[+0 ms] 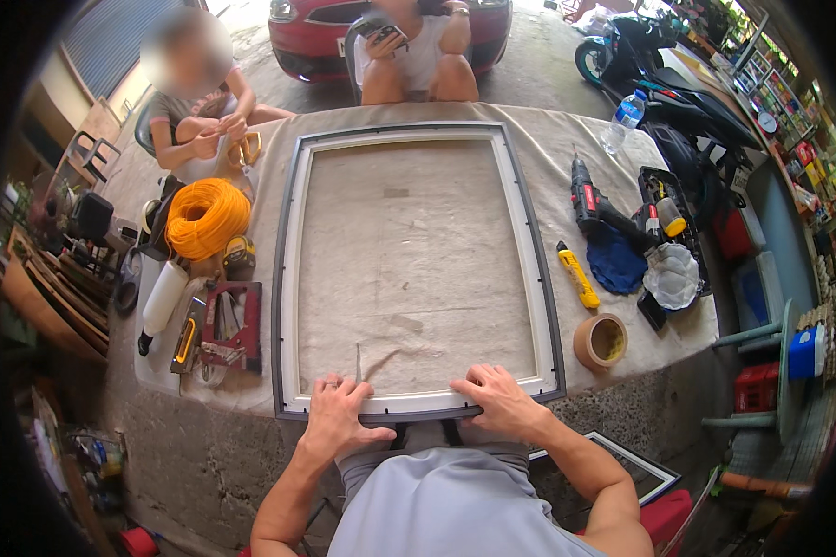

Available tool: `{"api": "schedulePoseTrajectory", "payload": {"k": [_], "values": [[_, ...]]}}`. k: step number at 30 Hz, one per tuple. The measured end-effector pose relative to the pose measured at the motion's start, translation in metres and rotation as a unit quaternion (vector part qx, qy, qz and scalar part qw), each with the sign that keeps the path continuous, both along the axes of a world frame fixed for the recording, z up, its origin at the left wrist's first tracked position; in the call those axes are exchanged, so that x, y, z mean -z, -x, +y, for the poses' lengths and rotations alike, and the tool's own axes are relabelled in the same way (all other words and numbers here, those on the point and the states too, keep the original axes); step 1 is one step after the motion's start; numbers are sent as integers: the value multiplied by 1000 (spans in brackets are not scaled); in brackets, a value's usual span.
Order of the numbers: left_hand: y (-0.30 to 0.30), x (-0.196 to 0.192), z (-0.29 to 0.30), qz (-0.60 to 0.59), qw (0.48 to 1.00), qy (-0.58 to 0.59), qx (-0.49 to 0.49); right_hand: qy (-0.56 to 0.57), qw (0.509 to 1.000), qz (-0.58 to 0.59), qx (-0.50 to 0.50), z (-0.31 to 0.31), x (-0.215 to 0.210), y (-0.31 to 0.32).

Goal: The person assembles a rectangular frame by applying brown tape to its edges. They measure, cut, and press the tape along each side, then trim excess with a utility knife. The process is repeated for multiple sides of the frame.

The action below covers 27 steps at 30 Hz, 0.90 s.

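Observation:
A large rectangular frame (520, 246), white inside with a dark grey outer edge, lies flat on a cloth-covered table before me. My left hand (337, 415) is on its near rail toward the left corner, fingers hooked over the white part and thumb out along the front edge. Farther right on that rail, my right hand (502, 401) grips with its fingers bent over the edge. Small dark marks dot the frame's sides. Beige cloth (418, 269) shows through the opening, with a thin torn strip near my left fingers.
Left lie an orange rope coil (207, 219), a tape measure (239, 255), a red staple gun (231, 325), a utility knife (187, 342) and a white bottle (165, 297). Right are a drill (587, 195), a yellow cutter (578, 276) and a tape roll (600, 342). Two people sit beyond.

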<state>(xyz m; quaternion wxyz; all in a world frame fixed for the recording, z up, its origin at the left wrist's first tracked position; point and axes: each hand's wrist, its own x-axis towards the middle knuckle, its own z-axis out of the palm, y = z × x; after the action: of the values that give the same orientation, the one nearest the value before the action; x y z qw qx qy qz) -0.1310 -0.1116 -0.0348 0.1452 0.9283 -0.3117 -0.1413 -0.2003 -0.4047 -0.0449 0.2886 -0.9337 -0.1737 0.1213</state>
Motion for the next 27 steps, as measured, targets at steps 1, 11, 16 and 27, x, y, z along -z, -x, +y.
{"api": "schedulePoseTrajectory", "payload": {"k": [1,11,16,27], "values": [[0,-1,0,5,1000,5,0,-3,1000,4,-2,-1,1,0],[77,42,15,-207,916,309,152,-58,998,-6,-6,-3,-18,-4],[79,48,-15,-126,960,181,171,-55,998,-3,-6,-1,-26,-5],[102,44,8,149,970,187,43,-26,999,-25,33,5,-4,4]]}}
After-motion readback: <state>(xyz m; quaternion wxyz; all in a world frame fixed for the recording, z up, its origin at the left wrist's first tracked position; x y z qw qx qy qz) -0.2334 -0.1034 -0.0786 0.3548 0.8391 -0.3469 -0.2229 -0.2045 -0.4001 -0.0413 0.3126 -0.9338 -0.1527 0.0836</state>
